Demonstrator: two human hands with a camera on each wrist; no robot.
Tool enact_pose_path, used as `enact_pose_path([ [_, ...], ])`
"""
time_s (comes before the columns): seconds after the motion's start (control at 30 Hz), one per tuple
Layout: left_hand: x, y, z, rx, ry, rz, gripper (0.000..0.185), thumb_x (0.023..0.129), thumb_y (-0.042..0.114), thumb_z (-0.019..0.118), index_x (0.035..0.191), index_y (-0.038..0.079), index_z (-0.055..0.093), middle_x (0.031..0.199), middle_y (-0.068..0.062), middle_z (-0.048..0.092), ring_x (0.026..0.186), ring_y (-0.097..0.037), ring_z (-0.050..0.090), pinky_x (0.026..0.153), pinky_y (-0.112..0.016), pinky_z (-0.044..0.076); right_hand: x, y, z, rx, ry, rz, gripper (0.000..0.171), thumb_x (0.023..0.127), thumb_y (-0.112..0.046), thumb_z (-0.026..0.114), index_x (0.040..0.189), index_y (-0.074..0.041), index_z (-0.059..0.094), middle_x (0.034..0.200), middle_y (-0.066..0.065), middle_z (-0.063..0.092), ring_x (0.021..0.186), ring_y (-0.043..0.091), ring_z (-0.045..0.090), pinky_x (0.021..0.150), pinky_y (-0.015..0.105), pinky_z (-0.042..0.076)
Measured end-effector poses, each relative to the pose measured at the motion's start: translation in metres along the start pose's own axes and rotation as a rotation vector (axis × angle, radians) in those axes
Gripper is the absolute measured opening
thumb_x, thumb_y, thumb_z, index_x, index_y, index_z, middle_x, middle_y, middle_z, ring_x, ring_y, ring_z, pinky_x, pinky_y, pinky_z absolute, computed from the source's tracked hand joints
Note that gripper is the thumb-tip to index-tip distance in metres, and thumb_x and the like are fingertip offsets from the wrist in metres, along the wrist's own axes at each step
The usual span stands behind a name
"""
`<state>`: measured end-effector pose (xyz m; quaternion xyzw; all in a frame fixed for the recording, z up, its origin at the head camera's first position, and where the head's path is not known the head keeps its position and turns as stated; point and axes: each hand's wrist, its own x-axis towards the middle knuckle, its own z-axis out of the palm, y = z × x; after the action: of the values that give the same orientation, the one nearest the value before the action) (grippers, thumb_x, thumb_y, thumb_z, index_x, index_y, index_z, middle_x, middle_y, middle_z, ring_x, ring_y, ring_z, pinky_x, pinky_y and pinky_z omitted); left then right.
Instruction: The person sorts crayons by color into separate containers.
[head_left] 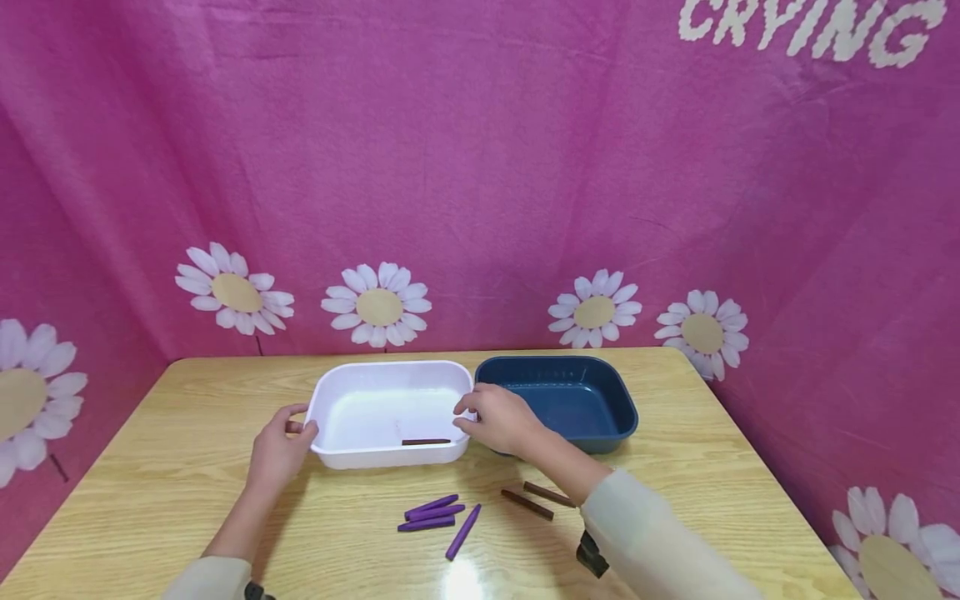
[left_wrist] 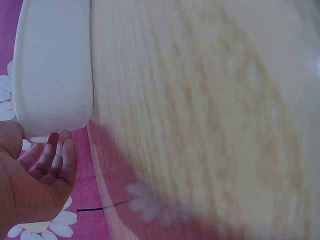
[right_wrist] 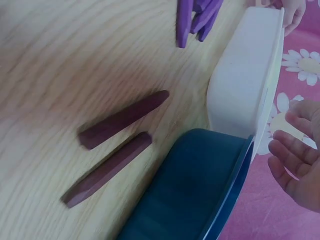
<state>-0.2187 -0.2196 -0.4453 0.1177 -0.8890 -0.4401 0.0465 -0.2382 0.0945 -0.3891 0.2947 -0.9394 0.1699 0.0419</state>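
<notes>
A white bin [head_left: 390, 457] stands on the table with one brown crayon [head_left: 426, 442] lying inside, near its front wall. At its left end, my left hand [head_left: 279, 450] holds the rim between thumb and fingers; the left wrist view has this hand [left_wrist: 42, 180] at the bin's end. Over the right end of the white bin hovers my right hand [head_left: 501, 419], fingers loosely bent and nothing seen in them. In the right wrist view the right hand [right_wrist: 297, 155] is above the rims. Two brown crayons [head_left: 527, 505] lie in front of the dark blue bin [head_left: 600, 444].
Several purple crayons [head_left: 431, 512] lie on the table in front of the white bin, one a little apart [head_left: 463, 533]. The blue bin stands right beside the white one. Behind the wooden table [head_left: 360, 550] hangs a pink cloth [head_left: 480, 208] with daisies.
</notes>
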Motion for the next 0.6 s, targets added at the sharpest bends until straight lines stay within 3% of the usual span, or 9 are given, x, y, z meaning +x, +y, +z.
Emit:
enact_pose_path([
  [0.3,-0.001,0.001,0.0,0.013,0.0,-0.015,0.048,0.091,0.021,0.051,0.134,0.002,0.044,0.105,-0.02,0.057,0.07,-0.015,0.052,0.055,-0.023,0.042,-0.027,0.012,-0.006,-0.006,0.013,-0.011,0.017,0.085,-0.025,0.067,0.096,-0.015,0.074,0.08,-0.001,0.06,0.067,0.008,0.045,0.056,0.02,0.037],
  [0.6,0.0,0.0,0.001,0.015,0.0,-0.009,0.047,0.091,0.022,0.052,0.134,0.002,0.045,0.104,-0.02,0.058,0.069,-0.014,0.052,0.056,-0.023,0.042,-0.061,0.034,-0.006,-0.011,0.035,-0.02,0.015,0.085,-0.025,0.067,0.094,-0.014,0.073,0.083,-0.004,0.061,0.07,0.005,0.05,0.061,0.021,0.043],
])
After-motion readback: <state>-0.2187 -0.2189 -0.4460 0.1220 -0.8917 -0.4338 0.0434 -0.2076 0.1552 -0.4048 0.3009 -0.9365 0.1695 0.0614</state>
